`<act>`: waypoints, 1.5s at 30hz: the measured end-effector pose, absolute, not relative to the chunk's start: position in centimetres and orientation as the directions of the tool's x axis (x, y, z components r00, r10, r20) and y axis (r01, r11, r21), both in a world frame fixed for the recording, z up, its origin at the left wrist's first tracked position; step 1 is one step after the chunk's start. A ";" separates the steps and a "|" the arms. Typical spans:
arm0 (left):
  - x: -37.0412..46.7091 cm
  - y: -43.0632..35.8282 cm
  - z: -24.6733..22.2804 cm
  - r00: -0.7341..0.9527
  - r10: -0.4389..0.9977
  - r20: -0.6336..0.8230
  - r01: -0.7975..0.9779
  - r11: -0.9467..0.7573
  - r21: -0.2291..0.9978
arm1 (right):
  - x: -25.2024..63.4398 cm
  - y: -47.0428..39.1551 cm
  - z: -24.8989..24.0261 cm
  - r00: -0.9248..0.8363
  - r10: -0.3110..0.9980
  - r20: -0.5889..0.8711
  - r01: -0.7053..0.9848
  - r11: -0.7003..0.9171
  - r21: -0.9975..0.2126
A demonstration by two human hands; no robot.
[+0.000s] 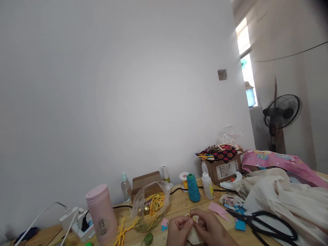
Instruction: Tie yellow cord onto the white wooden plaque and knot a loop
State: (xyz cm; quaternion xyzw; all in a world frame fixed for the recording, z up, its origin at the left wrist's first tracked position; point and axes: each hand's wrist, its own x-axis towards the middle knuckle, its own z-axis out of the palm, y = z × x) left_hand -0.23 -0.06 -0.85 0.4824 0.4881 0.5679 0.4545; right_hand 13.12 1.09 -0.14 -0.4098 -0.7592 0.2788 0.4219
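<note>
My left hand (180, 230) and my right hand (211, 227) are close together at the table (179, 202). I pinch a small pale cloth (194, 237) with both hands — it sits between them, and my fingers hide some of it. A bit of yellow thread (190, 215) pokes up by my fingertips. A blue-green spool (193, 189) stands behind my hands, next to a see-through bottle (207, 188). Black scissors (248, 219) lie to the right — a clear bag (165, 195) with yellow yarn (156, 202) is to the left.
</note>
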 end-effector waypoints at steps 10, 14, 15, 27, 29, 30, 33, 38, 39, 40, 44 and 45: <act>-0.1 -0.3 0.2 -0.144 0.979 0.144 0.063 -0.136 0.989 | 13.7 1.1 1.1 -0.325 0.807 0.494 0.502 0.590 -0.633; -0.1 -0.3 0.6 -0.142 0.977 0.159 0.077 -0.150 0.986 | 13.8 1.0 1.3 -0.305 0.817 0.489 0.518 0.573 -0.635; -0.1 -0.3 0.6 -0.147 0.976 0.161 0.077 -0.151 0.985 | 13.8 1.0 1.3 -0.308 0.813 0.494 0.512 0.579 -0.634; -0.6 -0.2 0.0 -0.133 0.976 0.174 0.056 -0.167 0.984 | 13.8 0.9 1.3 -0.340 0.797 0.499 0.479 0.603 -0.638; -0.6 -0.2 0.0 -0.127 0.977 0.170 0.018 -0.169 0.985 | 13.8 0.8 1.3 -0.335 0.801 0.496 0.481 0.598 -0.641; -0.6 -0.2 0.0 -0.121 0.977 0.173 0.003 -0.174 0.985 | 13.8 0.8 1.3 -0.332 0.805 0.492 0.483 0.593 -0.644; -0.7 -0.1 -0.1 -0.093 0.975 0.203 -0.025 -0.206 0.978 | 13.9 0.7 1.5 -0.332 0.813 0.479 0.485 0.582 -0.652; -0.9 0.0 -0.5 -0.038 0.973 0.226 -0.010 -0.226 0.974 | 13.9 0.7 1.9 -0.342 0.816 0.465 0.499 0.577 -0.646; -0.9 0.1 -0.6 -0.033 0.973 0.231 0.007 -0.230 0.973 | 13.9 0.7 1.9 -0.348 0.817 0.460 0.505 0.577 -0.642; -0.9 0.1 -0.6 -0.028 0.972 0.235 0.025 -0.234 0.972 | 13.9 0.7 1.9 -0.356 0.816 0.456 0.509 0.578 -0.638; -0.9 0.2 -0.7 -0.015 0.971 0.238 0.060 -0.237 0.970 | 14.0 1.0 1.5 -0.369 0.810 0.457 0.497 0.587 -0.639; -0.9 0.2 -0.7 -0.015 0.972 0.236 0.058 -0.235 0.970 | 14.0 1.1 1.4 -0.363 0.811 0.459 0.494 0.585 -0.643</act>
